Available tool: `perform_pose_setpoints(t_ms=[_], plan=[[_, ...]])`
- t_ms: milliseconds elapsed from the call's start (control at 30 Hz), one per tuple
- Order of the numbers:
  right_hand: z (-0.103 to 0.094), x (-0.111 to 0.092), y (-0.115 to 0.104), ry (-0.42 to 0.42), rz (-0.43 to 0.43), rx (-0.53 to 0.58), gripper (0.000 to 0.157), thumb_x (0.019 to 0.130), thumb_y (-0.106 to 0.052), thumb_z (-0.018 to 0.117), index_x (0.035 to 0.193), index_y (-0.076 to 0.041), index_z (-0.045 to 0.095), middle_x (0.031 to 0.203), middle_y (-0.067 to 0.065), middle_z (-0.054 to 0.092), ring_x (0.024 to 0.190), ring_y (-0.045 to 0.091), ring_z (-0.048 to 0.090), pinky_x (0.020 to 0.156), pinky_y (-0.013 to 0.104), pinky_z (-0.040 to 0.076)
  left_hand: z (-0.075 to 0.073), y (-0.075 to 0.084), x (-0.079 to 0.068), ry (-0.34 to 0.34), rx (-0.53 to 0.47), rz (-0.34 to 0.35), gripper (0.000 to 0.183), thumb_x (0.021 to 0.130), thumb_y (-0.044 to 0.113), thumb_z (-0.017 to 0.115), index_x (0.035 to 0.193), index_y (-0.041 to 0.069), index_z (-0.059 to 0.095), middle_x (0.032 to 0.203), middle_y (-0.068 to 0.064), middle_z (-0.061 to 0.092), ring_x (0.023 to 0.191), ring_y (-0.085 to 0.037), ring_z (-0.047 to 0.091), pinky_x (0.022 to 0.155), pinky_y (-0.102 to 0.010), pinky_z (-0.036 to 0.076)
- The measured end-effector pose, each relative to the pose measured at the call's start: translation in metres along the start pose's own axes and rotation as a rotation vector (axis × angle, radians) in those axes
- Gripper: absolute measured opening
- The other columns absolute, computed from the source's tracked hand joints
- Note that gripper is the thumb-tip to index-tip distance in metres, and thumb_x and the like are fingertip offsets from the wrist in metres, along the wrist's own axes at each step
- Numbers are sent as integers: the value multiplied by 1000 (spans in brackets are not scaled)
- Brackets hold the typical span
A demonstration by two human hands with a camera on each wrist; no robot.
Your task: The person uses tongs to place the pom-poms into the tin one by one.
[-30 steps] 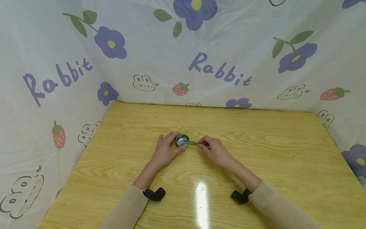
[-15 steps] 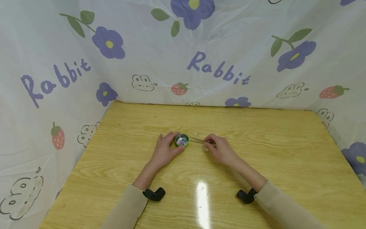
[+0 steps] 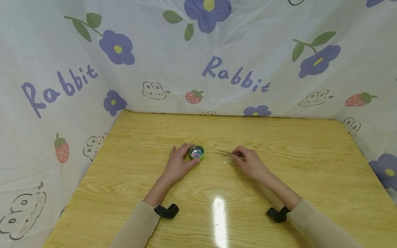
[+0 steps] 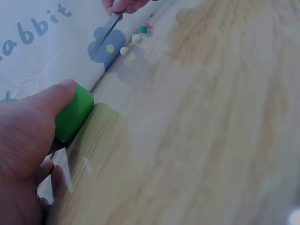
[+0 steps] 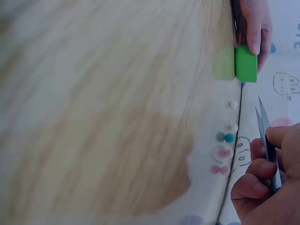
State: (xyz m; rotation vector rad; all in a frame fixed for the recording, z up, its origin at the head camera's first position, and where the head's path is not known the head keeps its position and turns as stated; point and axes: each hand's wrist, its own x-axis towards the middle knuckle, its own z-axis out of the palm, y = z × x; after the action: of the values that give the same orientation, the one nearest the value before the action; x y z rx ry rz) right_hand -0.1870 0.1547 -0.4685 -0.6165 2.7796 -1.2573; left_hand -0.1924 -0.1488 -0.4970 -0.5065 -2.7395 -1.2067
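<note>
My left hand [image 3: 179, 162] grips a small round green tin [image 3: 201, 158] on the table, thumb at its near side and fingers at the far side. Inside the tin lie small purple, white and teal pieces [image 3: 196, 155]. My right hand [image 3: 250, 163] pinches a pair of metal tweezers [image 3: 227, 152], whose slightly parted tips point left toward the tin, with nothing between them. In the right wrist view, a row of small round beads rests on the table by the tweezers: white [image 5: 233, 104], teal [image 5: 229, 138] and pink [image 5: 228, 153]. The head view shows one white bead [image 3: 224, 162].
The wooden table [image 3: 149, 134] is bounded at the back and sides by a white curtain [image 3: 173, 62] printed with flowers, strawberries and lettering. A black wrist device [image 3: 167, 210] sits at the left sleeve, another [image 3: 277, 215] at the right.
My right hand has drawn the tweezers out of the tin and to the right. A white bead now shows on the table below the tweezers. The left hand stays on the tin.
</note>
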Motion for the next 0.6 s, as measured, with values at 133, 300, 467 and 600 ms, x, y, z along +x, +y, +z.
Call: perform_pose_setpoints(t_ms=[133, 300, 467, 600], plan=[[-6, -5, 7, 12, 8, -23, 14, 105, -11, 61, 112, -1, 67, 95, 7, 70, 89, 22, 68, 85, 48, 59, 0, 0, 0, 2, 2, 3, 62, 92, 28, 80, 143, 2, 58, 141, -20, 60, 145, -41, 39, 122, -63, 6], [-13, -9, 14, 34, 23, -31, 14, 104, -10, 62, 112, 1, 68, 94, 7, 69, 90, 24, 67, 85, 49, 58, 1, 0, 0, 2, 1, 5, 61, 92, 28, 80, 143, 2, 58, 141, -20, 60, 145, -41, 39, 121, -64, 6], [-20, -14, 22, 50, 23, -46, 13, 104, -9, 62, 110, 1, 68, 90, 5, 68, 84, 20, 65, 82, 49, 58, 1, 0, 0, 2, -2, 2, 62, 92, 28, 80, 143, 1, 57, 141, -20, 60, 145, -41, 38, 122, -63, 6], [-25, -19, 28, 57, 39, -54, 14, 105, -10, 61, 111, 1, 68, 89, 4, 69, 82, 19, 65, 80, 47, 58, 0, 1, 0, -1, -6, 1, 63, 92, 29, 80, 144, 2, 57, 141, -20, 60, 145, -40, 38, 122, -62, 5]])
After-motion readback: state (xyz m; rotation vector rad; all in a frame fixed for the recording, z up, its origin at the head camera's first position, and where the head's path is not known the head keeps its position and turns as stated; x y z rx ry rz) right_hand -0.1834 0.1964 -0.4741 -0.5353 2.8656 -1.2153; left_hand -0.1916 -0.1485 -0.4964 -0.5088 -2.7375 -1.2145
